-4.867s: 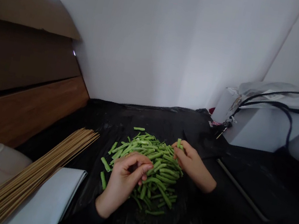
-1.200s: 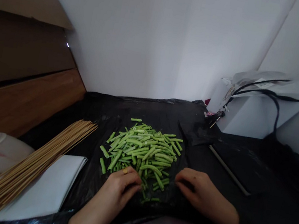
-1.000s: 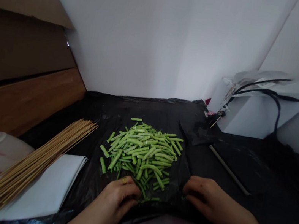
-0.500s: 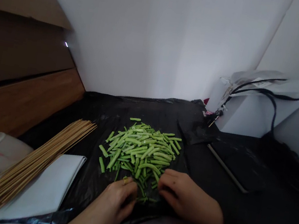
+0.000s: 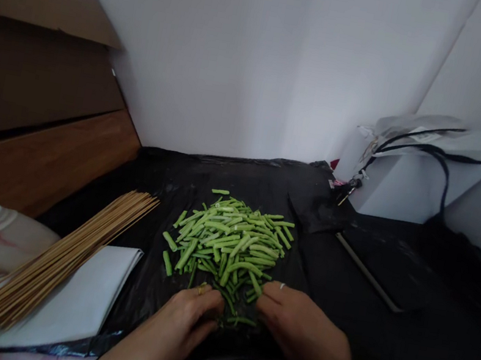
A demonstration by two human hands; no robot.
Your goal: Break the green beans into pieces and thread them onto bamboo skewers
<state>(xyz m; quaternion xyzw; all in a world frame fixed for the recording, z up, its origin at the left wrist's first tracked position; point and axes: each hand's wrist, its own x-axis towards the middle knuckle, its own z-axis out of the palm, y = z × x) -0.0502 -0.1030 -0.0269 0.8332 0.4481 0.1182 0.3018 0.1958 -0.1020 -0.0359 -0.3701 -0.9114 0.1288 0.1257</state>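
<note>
A heap of cut green beans point(image 5: 237, 238) lies on a black plastic sheet point(image 5: 146, 294) that covers the table. At the near left edge of the heap is my left hand point(image 5: 193, 314), its fingers curled together and a ring on one of them. My right hand point(image 5: 296, 326), also ringed, is closed at the heap's near right edge, its fingertips by the end of a bean piece. What either hand pinches is hidden behind the fingers. Between the two hands lie a few thin green bits point(image 5: 241, 321).
On the left, a bundle of thin wooden sticks point(image 5: 62, 263) rests across a folded white sheet point(image 5: 98, 285), beside a white mug point(image 5: 16, 240) with red marks. A dark flat object point(image 5: 372, 278) lies right. A white bag point(image 5: 407, 184) with black straps stands behind it.
My right hand has turned slightly, so its ring now shows, and moved a little lower. My left hand stays nearly in place. The whole view has shifted slightly.
</note>
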